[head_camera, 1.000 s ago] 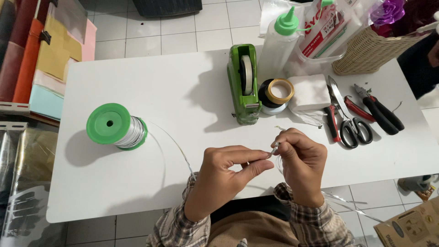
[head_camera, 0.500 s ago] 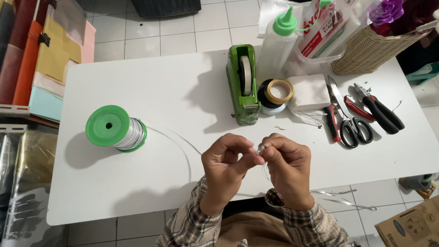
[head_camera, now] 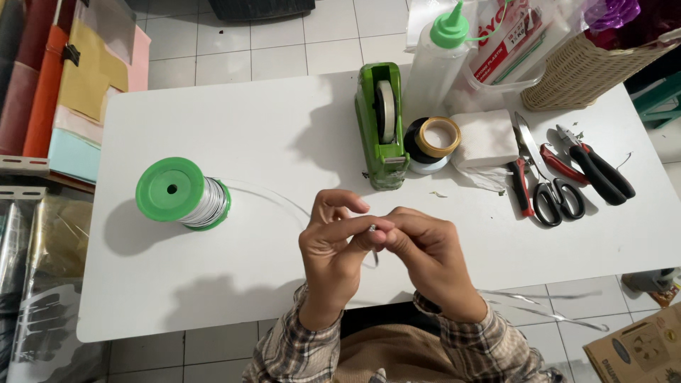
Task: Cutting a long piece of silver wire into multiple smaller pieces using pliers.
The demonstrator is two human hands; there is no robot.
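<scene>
Table: white. Spool, left: green flanges, silver ribbon. Tape dispenser, far centre: green, white roll. Tape rolls beside it: black, tan, white. Squeeze bottle: translucent, green cap. Scissors, right: black handles. Pliers: red and black. Basket, far right: tan wicker. Sleeves, near: brown-grey plaid.

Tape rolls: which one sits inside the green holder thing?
The white tape roll stands upright in the green dispenser. The tan roll and black roll lie flat on the white table beside it.
</scene>
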